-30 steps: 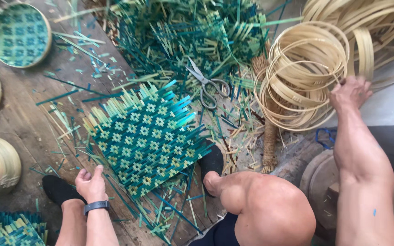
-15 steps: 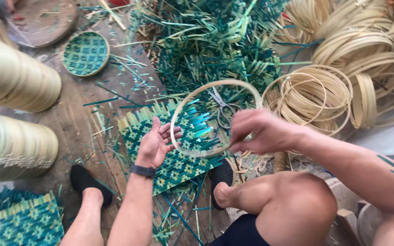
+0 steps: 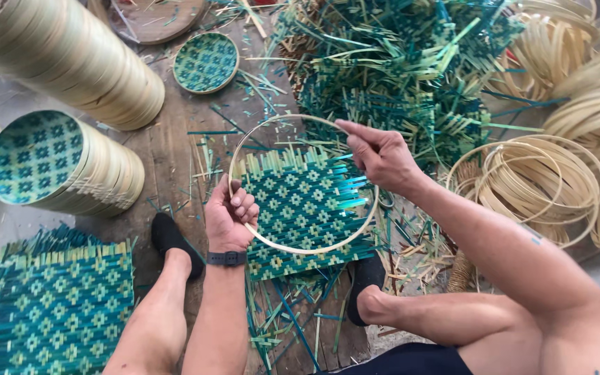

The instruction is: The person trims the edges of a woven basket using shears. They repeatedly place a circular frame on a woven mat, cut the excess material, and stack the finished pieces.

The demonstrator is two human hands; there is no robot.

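I hold a thin bamboo hoop (image 3: pixel 300 248) between both hands, above a square green-and-pale woven mat (image 3: pixel 300 208) that lies on the wooden floor (image 3: pixel 168 149) between my feet. My left hand (image 3: pixel 230 217) is curled shut around the hoop's left edge, fingers folded over the strip and thumb up along it. My right hand (image 3: pixel 382 158) pinches the hoop at its upper right, thumb and forefinger closed on the strip, the other fingers tucked in. The hoop hangs roughly level, its ring framing most of the mat beneath it; I cannot tell whether its near edge touches the weave.

Just past my right hand lies a big tangled heap of green and pale woven pieces and loose strips (image 3: pixel 397 62). To the right of that hand, a pile of more bare bamboo hoops (image 3: pixel 536 184) sits coiled together, with further hoops stacked behind. Beyond my left hand, a small round finished tray with a green woven base (image 3: pixel 206 62) rests on the floor. Further left of that hand lie two long stacks of round trays on their sides (image 3: pixel 71 167), one showing its green woven bottom. Below my left elbow, another flat woven mat (image 3: pixel 50 312) lies beside my left leg. Loose green offcuts are scattered across the floor around my black socks (image 3: pixel 171 239).
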